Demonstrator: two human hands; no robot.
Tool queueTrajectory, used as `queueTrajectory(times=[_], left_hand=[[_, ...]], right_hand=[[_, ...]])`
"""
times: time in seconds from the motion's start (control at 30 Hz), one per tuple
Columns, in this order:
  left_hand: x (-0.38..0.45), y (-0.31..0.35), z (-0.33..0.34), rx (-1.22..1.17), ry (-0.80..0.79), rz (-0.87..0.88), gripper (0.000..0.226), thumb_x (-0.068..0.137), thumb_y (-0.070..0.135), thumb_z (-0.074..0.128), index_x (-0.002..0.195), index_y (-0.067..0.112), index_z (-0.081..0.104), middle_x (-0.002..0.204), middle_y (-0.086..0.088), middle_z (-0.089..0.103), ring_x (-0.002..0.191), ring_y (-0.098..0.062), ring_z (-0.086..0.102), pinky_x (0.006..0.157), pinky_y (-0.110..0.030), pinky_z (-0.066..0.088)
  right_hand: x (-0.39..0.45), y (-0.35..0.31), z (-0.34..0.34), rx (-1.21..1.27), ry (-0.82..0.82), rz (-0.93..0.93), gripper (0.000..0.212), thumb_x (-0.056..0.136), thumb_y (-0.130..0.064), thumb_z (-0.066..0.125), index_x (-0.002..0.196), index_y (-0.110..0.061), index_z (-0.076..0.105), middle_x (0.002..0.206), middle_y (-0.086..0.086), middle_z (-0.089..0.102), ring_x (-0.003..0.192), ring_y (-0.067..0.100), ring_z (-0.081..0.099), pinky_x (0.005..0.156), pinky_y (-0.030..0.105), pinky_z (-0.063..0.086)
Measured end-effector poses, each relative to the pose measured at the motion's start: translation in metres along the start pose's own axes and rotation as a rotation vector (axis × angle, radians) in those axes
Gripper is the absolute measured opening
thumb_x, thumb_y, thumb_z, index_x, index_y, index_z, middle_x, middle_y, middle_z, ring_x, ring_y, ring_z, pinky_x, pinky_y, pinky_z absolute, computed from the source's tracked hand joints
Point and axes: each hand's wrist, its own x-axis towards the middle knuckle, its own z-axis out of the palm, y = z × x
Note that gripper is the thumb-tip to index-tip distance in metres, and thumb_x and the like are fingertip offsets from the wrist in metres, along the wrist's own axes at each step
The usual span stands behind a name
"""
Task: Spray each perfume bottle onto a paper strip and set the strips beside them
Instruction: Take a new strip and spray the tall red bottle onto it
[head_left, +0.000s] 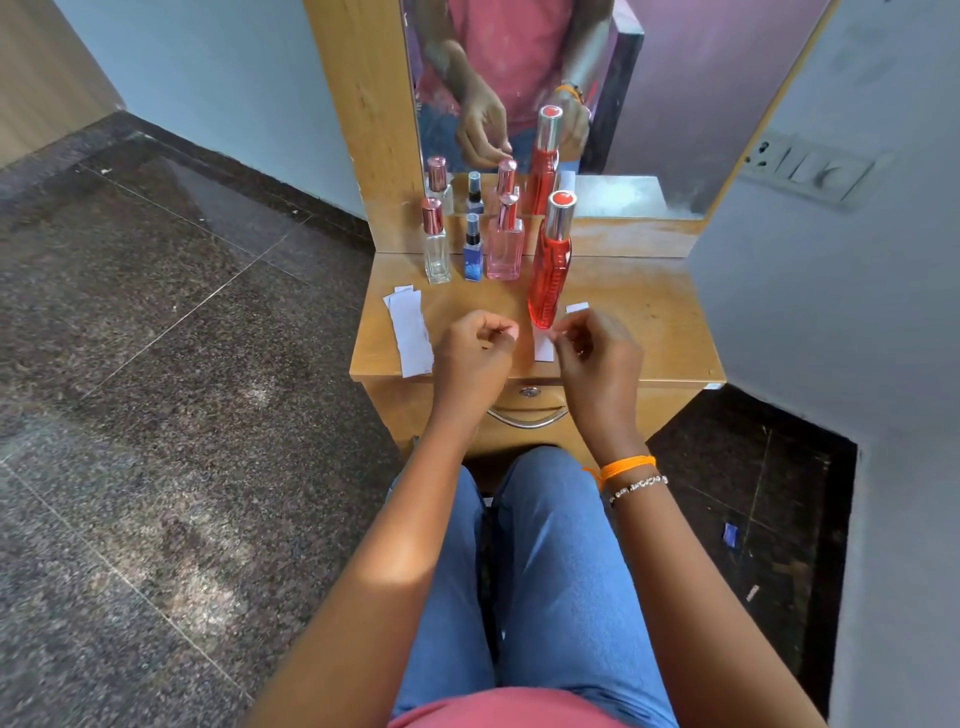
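Here, a person sits at a small wooden table (644, 322) with a mirror (675, 104) behind it. Four bottles stand on the table: a clear bottle (436, 254) at the left, a blue bottle (472, 257) just beside it, a pink bottle (505, 244) next, and a tall red bottle (550, 265) nearest the hands, standing forward of the others. A stack of strips (410, 332) lies flat near the table's left edge, well apart from the red bottle. The left hand (478, 348) hovers over the table's front with fingers curled, thumb and forefinger pressed together; whether anything is pinched there I cannot tell. The right hand (597, 353), an orange thread (626, 465) at its wrist, pinches a strip (544, 348) by its upper end, just in front of the red bottle's base. Another strip end (576, 307) shows just right of that bottle.
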Motion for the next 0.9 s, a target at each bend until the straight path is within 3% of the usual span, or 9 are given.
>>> queueTrajectory(times=[0.07,0.17,0.27,0.37,0.43,0.67,0.9], left_hand=[[0.003,0.0,-0.002,-0.037,0.054,-0.008,0.011,0.088,0.014,0.056,0.091,0.02,0.066,0.081,0.015,0.059,0.08,-0.002,0.054,0.072,-0.018,0.042],[0.008,-0.003,-0.008,-0.086,0.099,-0.036,0.014,0.088,0.011,0.053,0.092,0.019,0.064,0.085,0.01,0.063,0.081,-0.004,0.056,0.072,-0.019,0.046],[0.014,-0.009,-0.014,-0.112,0.116,-0.039,0.019,0.085,0.005,0.051,0.094,0.014,0.066,0.088,0.003,0.067,0.083,-0.009,0.059,0.073,-0.023,0.048],[0.018,-0.011,-0.019,-0.103,0.138,-0.029,0.021,0.083,0.001,0.05,0.09,0.013,0.066,0.079,0.009,0.064,0.074,-0.002,0.056,0.065,-0.011,0.041],[0.019,-0.011,-0.022,-0.119,0.155,-0.026,0.021,0.085,0.003,0.05,0.091,0.012,0.067,0.079,0.011,0.063,0.071,0.003,0.054,0.062,-0.008,0.04],[0.023,-0.015,-0.029,-0.174,0.184,-0.032,0.016,0.088,0.007,0.053,0.084,0.017,0.065,0.079,0.014,0.06,0.079,-0.009,0.057,0.079,-0.038,0.053],[0.023,-0.013,-0.029,-0.197,0.167,-0.046,0.016,0.089,0.007,0.052,0.088,0.017,0.064,0.078,0.014,0.058,0.081,-0.014,0.057,0.08,-0.036,0.051]], right_hand=[[0.001,-0.019,0.01,0.018,-0.057,-0.077,0.009,0.083,-0.002,0.063,0.078,-0.01,0.061,0.075,-0.002,0.057,0.068,0.009,0.048,0.061,0.013,0.036],[0.019,-0.043,0.03,0.021,-0.116,-0.176,0.004,0.084,-0.002,0.058,0.084,-0.006,0.059,0.078,0.001,0.059,0.068,0.016,0.05,0.06,0.022,0.037],[0.043,-0.059,0.05,-0.071,-0.175,-0.164,0.021,0.086,-0.002,0.056,0.107,-0.003,0.056,0.094,0.014,0.065,0.084,0.031,0.06,0.067,0.038,0.048],[0.062,-0.066,0.066,-0.167,-0.206,-0.142,0.038,0.086,-0.004,0.057,0.123,-0.004,0.046,0.098,0.018,0.066,0.098,0.038,0.059,0.07,0.042,0.049],[0.069,-0.067,0.074,-0.236,-0.242,-0.128,0.042,0.086,-0.005,0.056,0.126,-0.004,0.043,0.098,0.019,0.067,0.096,0.041,0.061,0.073,0.045,0.05],[0.082,-0.073,0.081,-0.327,-0.223,-0.075,0.03,0.085,-0.003,0.052,0.113,-0.004,0.04,0.091,0.015,0.068,0.089,0.039,0.064,0.083,0.045,0.044],[0.081,-0.07,0.081,-0.321,-0.26,-0.068,0.01,0.087,-0.001,0.047,0.094,-0.002,0.055,0.089,0.02,0.065,0.083,0.039,0.062,0.065,0.042,0.05]])
